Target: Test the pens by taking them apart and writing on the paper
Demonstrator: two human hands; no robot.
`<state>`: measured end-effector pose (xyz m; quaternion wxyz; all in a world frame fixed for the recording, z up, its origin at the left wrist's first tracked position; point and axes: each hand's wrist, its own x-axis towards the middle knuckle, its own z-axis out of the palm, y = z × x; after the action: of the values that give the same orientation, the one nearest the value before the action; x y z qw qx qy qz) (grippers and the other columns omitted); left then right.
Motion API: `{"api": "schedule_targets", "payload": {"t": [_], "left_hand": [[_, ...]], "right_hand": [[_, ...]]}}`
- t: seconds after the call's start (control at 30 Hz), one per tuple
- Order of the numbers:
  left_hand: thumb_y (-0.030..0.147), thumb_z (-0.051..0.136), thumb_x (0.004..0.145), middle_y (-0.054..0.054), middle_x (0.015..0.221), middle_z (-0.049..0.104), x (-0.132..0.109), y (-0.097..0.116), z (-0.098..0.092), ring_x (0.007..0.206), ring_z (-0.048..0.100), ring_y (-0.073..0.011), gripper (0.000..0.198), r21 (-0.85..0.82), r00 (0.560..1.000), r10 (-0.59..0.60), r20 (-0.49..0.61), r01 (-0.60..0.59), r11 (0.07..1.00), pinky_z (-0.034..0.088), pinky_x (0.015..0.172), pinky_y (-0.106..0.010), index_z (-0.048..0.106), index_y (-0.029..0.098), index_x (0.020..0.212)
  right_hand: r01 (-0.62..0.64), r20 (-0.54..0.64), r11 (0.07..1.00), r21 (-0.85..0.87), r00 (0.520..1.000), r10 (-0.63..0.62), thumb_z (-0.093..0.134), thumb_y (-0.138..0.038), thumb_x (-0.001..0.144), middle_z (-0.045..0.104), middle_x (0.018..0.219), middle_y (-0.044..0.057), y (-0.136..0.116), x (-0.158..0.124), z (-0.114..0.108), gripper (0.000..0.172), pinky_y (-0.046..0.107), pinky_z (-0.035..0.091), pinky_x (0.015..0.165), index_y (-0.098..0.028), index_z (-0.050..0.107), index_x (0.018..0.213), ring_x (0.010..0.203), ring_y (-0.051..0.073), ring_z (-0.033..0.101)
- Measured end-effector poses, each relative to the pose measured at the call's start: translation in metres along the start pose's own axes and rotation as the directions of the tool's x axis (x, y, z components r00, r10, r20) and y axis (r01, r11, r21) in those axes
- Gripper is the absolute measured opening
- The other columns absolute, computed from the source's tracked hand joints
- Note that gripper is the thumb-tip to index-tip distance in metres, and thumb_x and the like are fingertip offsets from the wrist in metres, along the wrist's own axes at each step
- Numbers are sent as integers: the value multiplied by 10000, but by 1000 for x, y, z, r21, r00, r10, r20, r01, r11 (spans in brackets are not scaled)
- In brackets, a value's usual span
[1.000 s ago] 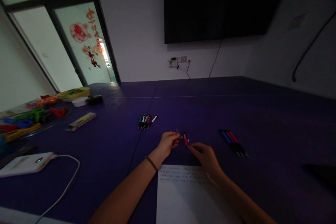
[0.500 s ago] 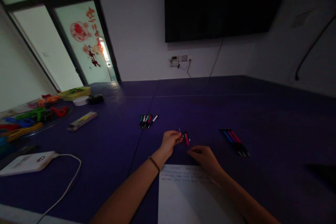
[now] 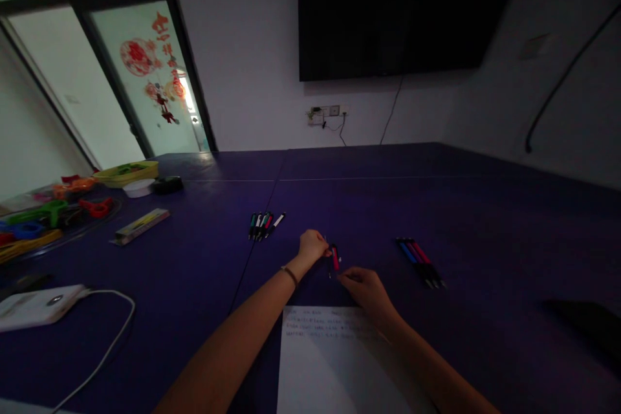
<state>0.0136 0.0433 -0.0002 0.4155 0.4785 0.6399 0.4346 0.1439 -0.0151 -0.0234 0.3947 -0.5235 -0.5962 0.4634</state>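
Note:
My left hand (image 3: 313,246) is closed in a pinch at the middle of the table, on a thin stick that looks like a pen refill. Just right of its fingertips lies a pink pen barrel (image 3: 335,259) with a dark end. A tiny white piece (image 3: 339,260) is beside the barrel. Close to the barrel's near end, my right hand (image 3: 363,284) has thumb and finger pressed together; whatever they hold is too small to make out. Under my right forearm is a white sheet of paper (image 3: 330,362) with handwriting along its top.
Several pens (image 3: 262,225) lie grouped left of my hands, and blue and pink pens (image 3: 420,262) sit in a row on the right. At the left are a white power bank (image 3: 41,307) with a cable, a narrow box (image 3: 141,226) and a yellow basket (image 3: 127,173).
The view has shifted slightly, so everything sits further left. My left hand has moved a little away from me, and a thin tip now shows below its fingers. My right hand stays by the barrel.

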Motion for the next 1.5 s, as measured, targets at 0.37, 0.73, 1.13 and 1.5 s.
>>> {"api": "schedule_targets", "payload": {"t": [0.37, 0.73, 1.13, 1.5], "left_hand": [[33, 542, 604, -67, 555, 617, 1, 3, 4, 537, 586, -141, 93, 377, 996, 37, 79, -64, 924, 429, 501, -208, 607, 94, 627], [185, 609, 590, -23, 651, 629, -33, 2, -20, 575, 525, -106, 162, 111, 873, 195, 446, -270, 956, 395, 551, -214, 664, 127, 731], [202, 575, 617, -11, 563, 584, -17, 1, -27, 507, 476, -88, 142, 232, 937, 184, 296, -257, 938, 348, 495, -202, 664, 128, 699], [171, 600, 608, -13, 601, 627, 2, -9, -18, 561, 522, -108, 94, 403, 935, 195, 295, -307, 862, 372, 550, -206, 671, 155, 668]], "right_hand": [[20, -22, 1000, 3, 1000, -20, 515, -386, 558, 372, 441, -41, -2, -1, 1, 255, 216, 207, 427, -135, 542, 523, 435, 69, 302], [20, -52, 999, 42, 998, -18, 504, -390, 559, 386, 446, -35, -9, -2, -1, 294, 213, 205, 408, -114, 602, 576, 426, 68, 294], [67, -35, 998, 20, 997, -66, 501, -411, 630, 391, 403, -35, 0, 2, -1, 330, 211, 222, 400, -107, 629, 624, 398, 73, 325], [50, -37, 998, 23, 998, -49, 507, -430, 615, 383, 413, -40, -2, 1, 0, 339, 210, 221, 402, -107, 610, 610, 404, 70, 319]]}}
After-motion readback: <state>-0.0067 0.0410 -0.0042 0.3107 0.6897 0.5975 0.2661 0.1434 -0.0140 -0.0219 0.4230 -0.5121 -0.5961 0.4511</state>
